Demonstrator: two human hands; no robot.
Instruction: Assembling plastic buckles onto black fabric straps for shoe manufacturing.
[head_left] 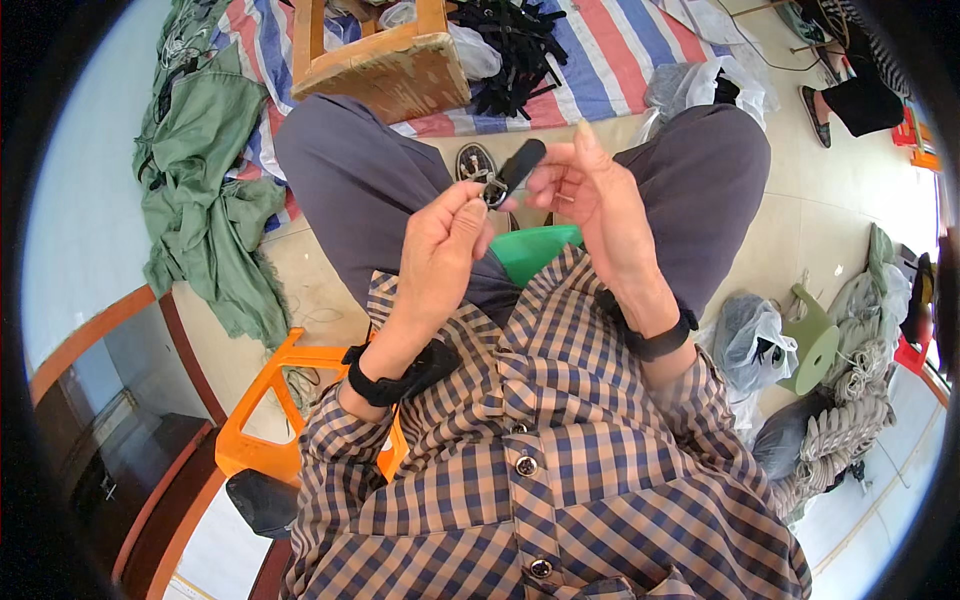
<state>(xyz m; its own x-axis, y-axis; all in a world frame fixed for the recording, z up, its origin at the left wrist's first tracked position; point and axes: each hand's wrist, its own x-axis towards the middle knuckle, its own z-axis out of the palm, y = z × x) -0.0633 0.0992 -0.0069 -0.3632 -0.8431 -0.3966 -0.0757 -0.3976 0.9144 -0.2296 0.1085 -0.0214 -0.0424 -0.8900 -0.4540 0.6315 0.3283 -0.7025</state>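
My left hand [440, 243] pinches a metal buckle [494, 192] between thumb and fingertips, above my lap. From the buckle a short black strap [524, 164] sticks up toward the right. Close beside the strap's far end is my right hand [607, 208], its thumb raised and its fingers loosely apart. Nothing shows in that hand, though its fingertips are slightly blurred. Whether they touch the strap is hard to make out.
Ahead, a worn wooden stool [390, 85] and a pile of black straps [510, 50] lie on a striped sheet [600, 60]. Green cloth [205, 180] and an orange plastic stool [265, 420] are at left. Plastic bags [750, 340], a green spool [812, 345] and rope bundles [840, 435] lie right.
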